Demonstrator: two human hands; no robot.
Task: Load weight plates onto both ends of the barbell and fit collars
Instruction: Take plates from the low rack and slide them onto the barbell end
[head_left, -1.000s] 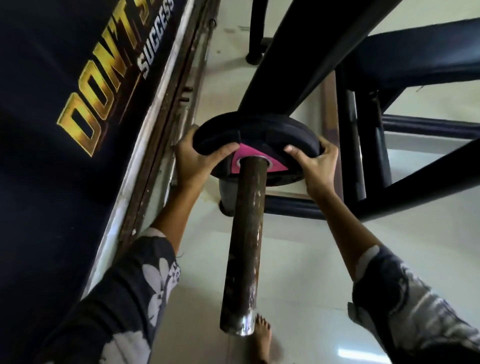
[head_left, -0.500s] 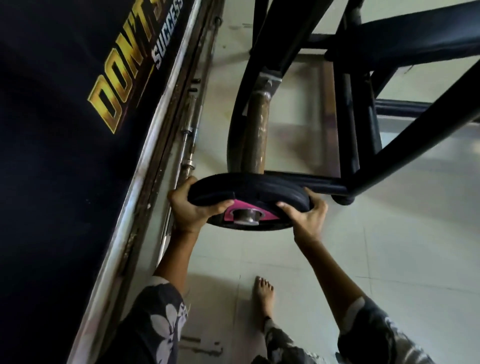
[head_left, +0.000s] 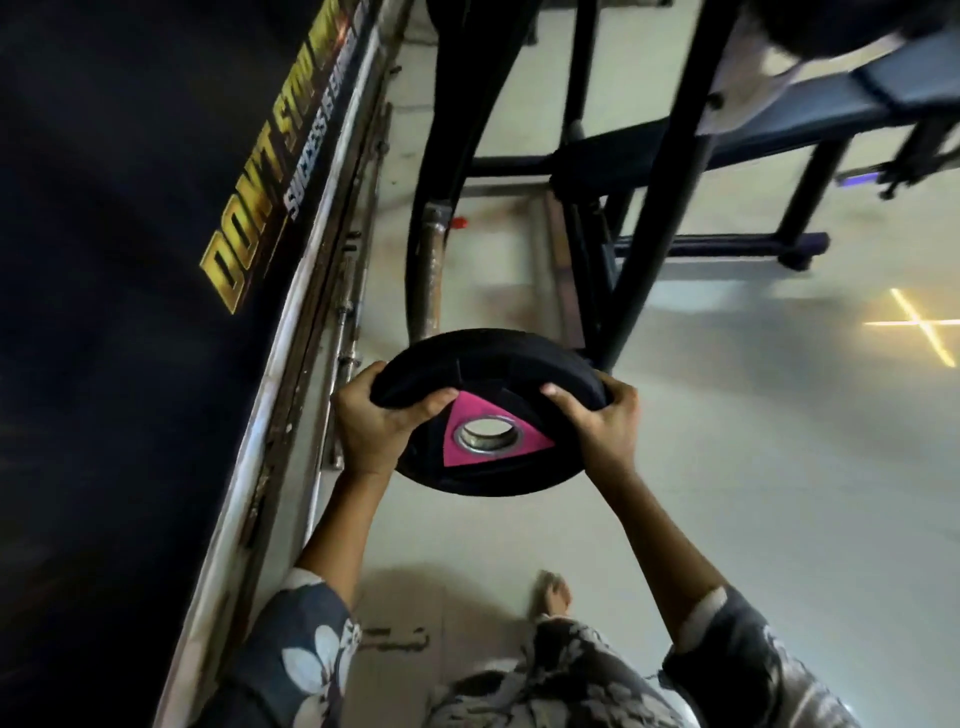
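Note:
A black weight plate with a pink triangle around its steel-ringed centre hole is held in the air between my hands. My left hand grips its left rim with the thumb on the face. My right hand grips the right rim the same way. The hole is empty and floor shows through it. The rusty barbell sleeve stands beyond the plate's far edge, apart from it, its near tip hidden by the plate.
A black wall banner with gold lettering runs along the left, with thin bars lying at its base. A black bench frame stands ahead and to the right. A bare foot is on the pale tiled floor.
The plate has slid back along the sleeve toward me and come off its end; the hole, filled by the bar before, is empty now. Both hands kept their grip.

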